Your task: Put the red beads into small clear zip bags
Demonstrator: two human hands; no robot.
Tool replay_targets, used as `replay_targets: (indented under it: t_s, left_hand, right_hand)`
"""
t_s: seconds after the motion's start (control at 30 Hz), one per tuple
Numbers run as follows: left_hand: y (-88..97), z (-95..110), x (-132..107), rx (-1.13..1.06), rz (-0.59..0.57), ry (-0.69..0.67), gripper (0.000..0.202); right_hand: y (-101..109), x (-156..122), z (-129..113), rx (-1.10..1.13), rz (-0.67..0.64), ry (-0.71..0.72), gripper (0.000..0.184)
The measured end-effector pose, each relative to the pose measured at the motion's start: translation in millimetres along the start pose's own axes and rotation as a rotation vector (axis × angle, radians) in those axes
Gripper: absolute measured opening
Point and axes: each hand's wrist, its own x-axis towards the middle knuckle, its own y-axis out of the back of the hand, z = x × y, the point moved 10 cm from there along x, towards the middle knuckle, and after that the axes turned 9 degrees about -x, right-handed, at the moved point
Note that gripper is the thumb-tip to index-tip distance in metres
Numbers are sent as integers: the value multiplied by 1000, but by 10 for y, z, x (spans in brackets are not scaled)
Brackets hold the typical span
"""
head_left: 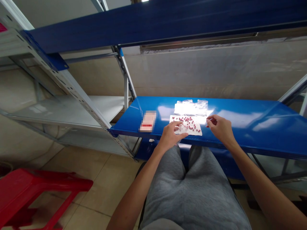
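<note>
Many small red bead-like pieces [189, 120] lie scattered on a white sheet [198, 132] near the front edge of the blue shelf. Over the sheet's left part is my left hand [170, 134], its thumb and fingers apart. Between them shows a small clear, crumpled piece that looks like plastic [181, 129], with a thin red line across it; whether the fingers touch it is unclear. My right hand [221, 128] hovers right of the sheet, thumb and fingertips pinched together. Anything in that pinch is too small to make out. Clear zip bags [202, 106] lie behind the sheet.
The blue shelf [251, 127] stands above my knees, with a blue beam [153, 27] overhead. A blurred-out pale and red item [147, 121] lies on its left part. Grey racking [79, 99] and a red stool [31, 185] are at the left.
</note>
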Motion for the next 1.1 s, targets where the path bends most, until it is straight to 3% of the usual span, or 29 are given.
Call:
replay_targets:
  t_s: [0.17,0.23,0.77,0.93,1.1]
  left_hand:
    - [-17,-31,1,3,-8,8,51]
    - [-23,-29,0,15,-11,12,51]
    - [-96,-35,-22,75,-43,-2,52]
    - [-174,-22,-50,80,-80,-17,54]
    - [-277,-18,-78,79,-107,-54,58]
  right_hand:
    - [-308,-3,-60,-128,-262,176,21]
    - [-380,-26,-84,-147,-306,215,22]
    - [-549,-51,-47,-147,-299,236,15]
    - [-450,-21,-33,-97,-283,183,16]
    - [-349,-118,-346,195,-349,262,25]
